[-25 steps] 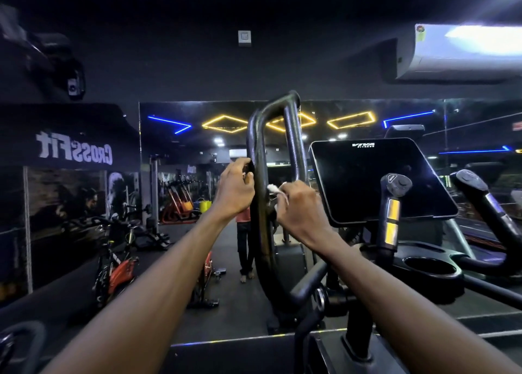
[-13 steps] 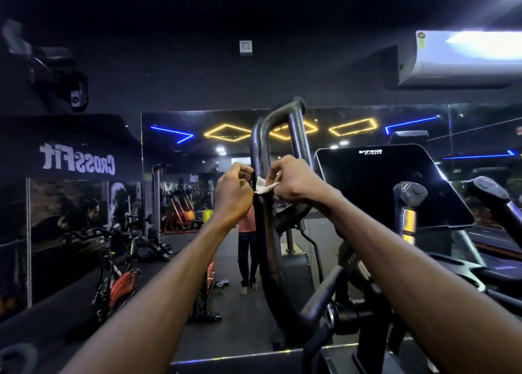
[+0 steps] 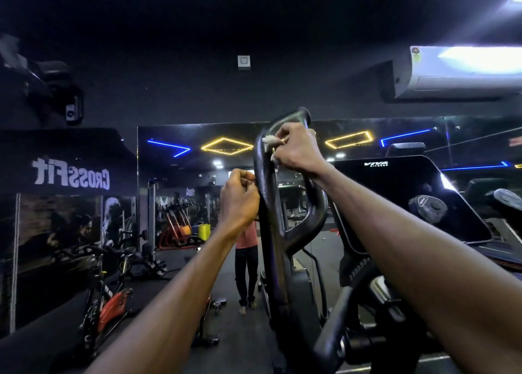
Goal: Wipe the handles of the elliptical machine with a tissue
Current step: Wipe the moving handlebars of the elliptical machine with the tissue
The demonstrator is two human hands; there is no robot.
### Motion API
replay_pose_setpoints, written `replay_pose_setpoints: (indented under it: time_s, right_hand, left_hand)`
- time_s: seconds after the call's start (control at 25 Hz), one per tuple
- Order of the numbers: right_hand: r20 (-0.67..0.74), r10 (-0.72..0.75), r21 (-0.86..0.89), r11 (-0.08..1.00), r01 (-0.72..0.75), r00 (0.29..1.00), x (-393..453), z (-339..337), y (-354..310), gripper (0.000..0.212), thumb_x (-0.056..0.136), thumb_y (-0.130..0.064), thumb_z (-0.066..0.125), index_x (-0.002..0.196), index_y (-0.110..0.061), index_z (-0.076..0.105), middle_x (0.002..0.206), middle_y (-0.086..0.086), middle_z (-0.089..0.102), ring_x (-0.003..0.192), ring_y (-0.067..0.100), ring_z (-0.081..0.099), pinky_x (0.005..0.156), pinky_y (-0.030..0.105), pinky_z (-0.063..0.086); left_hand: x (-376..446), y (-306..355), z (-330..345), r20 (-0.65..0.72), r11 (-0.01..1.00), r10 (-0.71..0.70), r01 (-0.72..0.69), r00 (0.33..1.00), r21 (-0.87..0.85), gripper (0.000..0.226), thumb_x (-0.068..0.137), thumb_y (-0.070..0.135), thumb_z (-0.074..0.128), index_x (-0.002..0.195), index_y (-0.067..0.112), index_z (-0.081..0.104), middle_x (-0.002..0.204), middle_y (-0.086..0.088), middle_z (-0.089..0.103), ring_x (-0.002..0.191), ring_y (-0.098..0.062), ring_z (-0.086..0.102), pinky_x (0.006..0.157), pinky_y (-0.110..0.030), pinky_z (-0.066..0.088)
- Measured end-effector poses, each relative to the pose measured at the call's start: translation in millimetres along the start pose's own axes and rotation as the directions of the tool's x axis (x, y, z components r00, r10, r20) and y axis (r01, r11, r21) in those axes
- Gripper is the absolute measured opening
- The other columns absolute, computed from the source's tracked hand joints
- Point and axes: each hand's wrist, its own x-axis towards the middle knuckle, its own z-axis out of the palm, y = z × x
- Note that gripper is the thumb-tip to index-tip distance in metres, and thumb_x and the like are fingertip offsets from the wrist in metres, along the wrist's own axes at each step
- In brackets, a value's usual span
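Observation:
A black looped handle [image 3: 268,204] of the elliptical machine rises in front of me. My right hand [image 3: 296,150] is near the top of the loop and pinches a crumpled white tissue [image 3: 269,141] against the bar. My left hand [image 3: 239,201] sits lower on the left side of the same bar, fingers curled against it; how much of the bar it wraps is hidden. Both forearms stretch up from the bottom of the view.
The dark console screen [image 3: 401,198] stands to the right, with two further grips [image 3: 429,210] beside it. A wall mirror [image 3: 183,204] ahead reflects spin bikes and a standing person [image 3: 246,263]. An air conditioner [image 3: 457,71] hangs at upper right.
My right hand has slid the tissue up the handle from mid-height to near the top bend. My left hand stays at about the same place on the bar. The view has tilted upward.

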Motion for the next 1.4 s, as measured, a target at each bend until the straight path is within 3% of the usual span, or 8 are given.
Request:
replay_pose_setpoints:
  time_s: [0.12,0.28,0.56,0.72,0.88,1.08,1.24,1.4]
  right_hand:
    - [0.05,-0.034,0.029,0.999,0.033,0.998,10.0,2.8,0.6,0.005,0.074,-0.011,0.071,0.077,-0.013,0.068,0.077,0.005,0.071,0.076,0.018,0.066,0.068,0.031,0.055]
    - [0.609,0.036,0.019,0.998,-0.059,0.792,-5.1,-17.7,5.1,0.007,0.083,-0.007,0.07,0.083,-0.002,0.065,0.071,0.009,0.069,0.067,0.016,0.068,0.054,0.021,0.052]
    - [0.038,-0.061,-0.083,0.995,0.064,0.997,20.1,8.1,-4.1,0.022,0.08,-0.009,0.057,0.094,-0.012,0.073,0.094,0.009,0.073,0.093,0.023,0.065,0.077,0.028,0.05]
    - [0.255,-0.233,-0.267,0.916,0.3,0.939,-16.1,6.2,-13.2,0.003,0.084,-0.016,0.06,0.086,-0.017,0.061,0.101,0.01,0.064,0.095,0.028,0.06,0.084,0.039,0.051]
    - [0.669,-0.08,-0.165,0.953,0.253,0.739,-33.8,-14.8,-25.8,0.006,0.086,-0.021,0.073,0.083,-0.02,0.068,0.086,0.003,0.071,0.073,0.019,0.071,0.067,0.033,0.06]
    - [0.278,-0.279,-0.366,0.854,0.37,0.919,12.9,-0.9,-40.0,0.024,0.085,-0.012,0.059,0.104,-0.015,0.075,0.108,0.011,0.07,0.103,0.03,0.063,0.088,0.037,0.053]
    - [0.437,-0.247,-0.393,0.813,0.43,0.865,-11.1,13.8,-28.8,0.018,0.087,-0.017,0.066,0.102,-0.017,0.075,0.106,0.004,0.056,0.101,0.024,0.058,0.093,0.037,0.051]
    - [0.691,-0.136,-0.217,0.898,0.383,0.71,-45.6,2.6,-26.4,0.011,0.086,-0.016,0.07,0.096,-0.016,0.075,0.094,-0.001,0.07,0.079,0.011,0.067,0.069,0.025,0.057]
  left_hand:
    - [2.7,1.6,5.0,0.0,0.997,-0.034,0.034,0.999,-0.07,0.018,0.094,-0.002,0.049,0.102,0.012,0.055,0.093,-0.005,0.06,0.079,-0.016,0.059,0.067,-0.032,0.055]
    - [8.5,0.7,5.6,-0.007,0.999,-0.024,0.024,1.0,-0.041,0.02,0.093,-0.002,0.05,0.103,0.014,0.054,0.092,0.0,0.058,0.08,-0.013,0.057,0.066,-0.03,0.053]
    - [9.6,3.8,7.5,0.019,0.988,-0.086,0.087,0.996,-0.129,0.025,0.091,-0.01,0.046,0.1,0.012,0.05,0.09,-0.001,0.054,0.075,-0.009,0.053,0.06,-0.023,0.049]
    - [9.2,-1.2,-2.9,0.029,0.964,-0.133,0.136,0.991,-0.229,0.027,0.091,-0.009,0.043,0.104,0.014,0.05,0.098,-0.009,0.061,0.078,-0.018,0.06,0.059,-0.027,0.05]
    - [11.4,-4.4,-12.6,0.027,0.956,-0.165,0.167,0.986,-0.243,0.025,0.092,-0.005,0.049,0.108,0.014,0.051,0.097,-0.008,0.062,0.076,-0.017,0.061,0.052,-0.026,0.051]
    - [9.7,1.3,-4.6,0.065,0.93,-0.218,0.227,0.974,-0.29,0.029,0.094,-0.008,0.038,0.106,0.016,0.049,0.102,-0.006,0.061,0.082,-0.017,0.061,0.065,-0.032,0.051]
    - [4.3,-2.2,-7.4,0.019,0.917,-0.244,0.237,0.97,-0.321,0.019,0.096,0.002,0.049,0.11,0.015,0.048,0.099,-0.006,0.058,0.079,-0.016,0.057,0.065,-0.03,0.049]
    - [5.9,-7.8,-12.2,0.025,0.894,-0.318,0.308,0.948,-0.325,0.019,0.096,-0.001,0.042,0.105,0.013,0.051,0.098,-0.011,0.062,0.072,-0.016,0.058,0.054,-0.027,0.046]
